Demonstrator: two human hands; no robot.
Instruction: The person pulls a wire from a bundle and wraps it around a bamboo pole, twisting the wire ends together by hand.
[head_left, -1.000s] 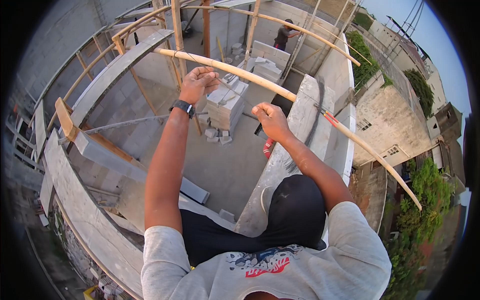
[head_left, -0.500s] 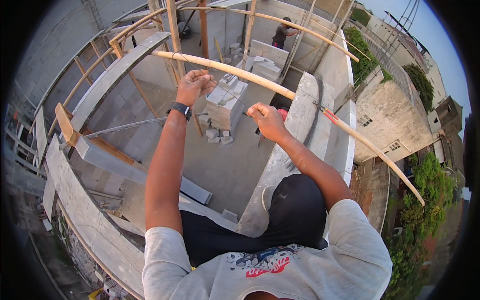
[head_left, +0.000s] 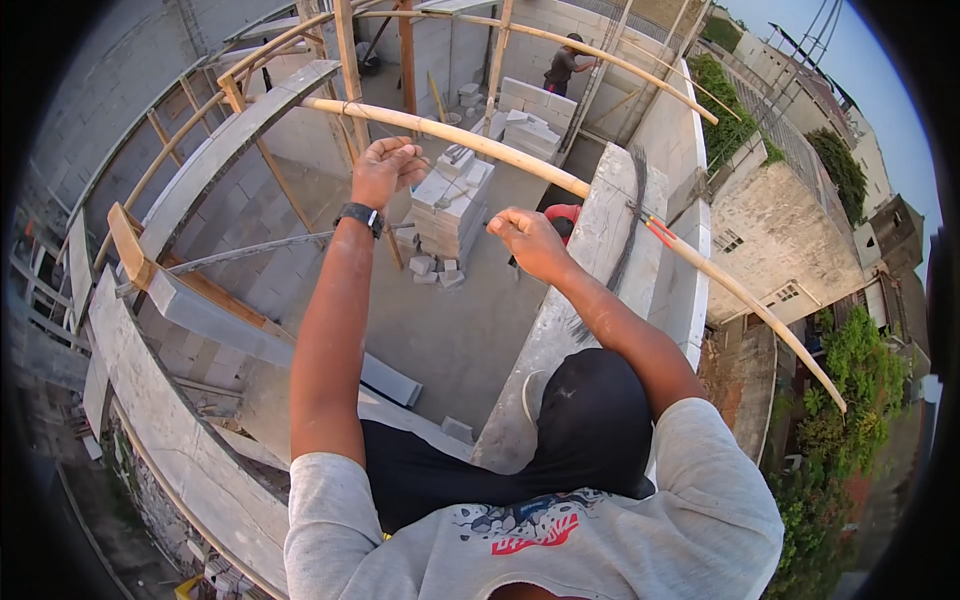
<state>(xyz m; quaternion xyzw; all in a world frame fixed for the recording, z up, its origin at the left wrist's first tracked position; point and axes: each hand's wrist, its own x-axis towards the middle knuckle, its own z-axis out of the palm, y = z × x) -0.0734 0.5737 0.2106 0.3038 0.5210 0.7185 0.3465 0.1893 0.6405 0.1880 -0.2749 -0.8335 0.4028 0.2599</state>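
Observation:
My left hand, with a black watch on the wrist, is raised just below a bamboo pole. Its fingers are bent together near a thin dark wire that is barely visible. To the right, my right hand is closed in a pinch beside the concrete wall top; what it holds is too small to make out. Red-handled pliers rest by the pole where it crosses the wall. A bundle of dark wires lies across the wall top.
Stacked blocks stand on the floor below. A co-worker is at the far wall, and a person in red is partly hidden beneath the wall. Wooden posts and a curved concrete edge are at the left.
My right hand has moved slightly left. The wire between my hands has become harder to see. Beside the wall, the person in red has shifted.

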